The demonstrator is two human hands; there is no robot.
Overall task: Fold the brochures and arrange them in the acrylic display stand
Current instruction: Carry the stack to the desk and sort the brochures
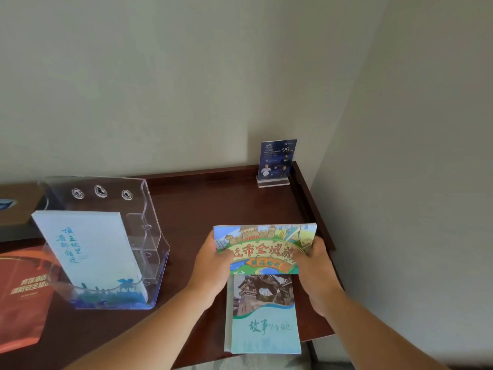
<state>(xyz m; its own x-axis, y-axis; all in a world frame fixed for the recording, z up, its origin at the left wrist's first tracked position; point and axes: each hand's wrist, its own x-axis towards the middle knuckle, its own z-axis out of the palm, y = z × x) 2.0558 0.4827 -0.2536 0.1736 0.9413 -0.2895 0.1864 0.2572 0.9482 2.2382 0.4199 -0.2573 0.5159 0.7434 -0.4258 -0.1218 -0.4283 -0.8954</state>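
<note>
1. The left hand [213,265] grips the left edge of a cartoon-printed brochure [262,245]. Its fingers are curled round the paper, and their tips are hidden behind it.
2. The right hand [318,268] grips the opposite, right edge in the same way, so the brochure is held between both hands with its long side across the view.
3. The cartoon-printed brochure is held just above the table [202,209], over the far end of a teal brochure [265,324] that lies flat near the front edge.
4. It looks like several layers of thin, glossy paper, so I judge it light, limp and a little slippery. It creases easily, and a loose grip would let the layers slide apart.
5. Hold it at the two short edges, as it is held now, with the thumbs near the fold line and the corners matched before pressing. A pinch in the middle would buckle it.
6. The acrylic display stand [117,185] sits well to the left. It is rigid and clear, and probably light enough to skid when nudged.
7. A pale blue brochure [88,252] already leans upright in the stand's front pocket.
8. Farther out, a blue sign card [277,160] stands at the far corner and a red booklet [24,295] lies at the left edge.
</note>
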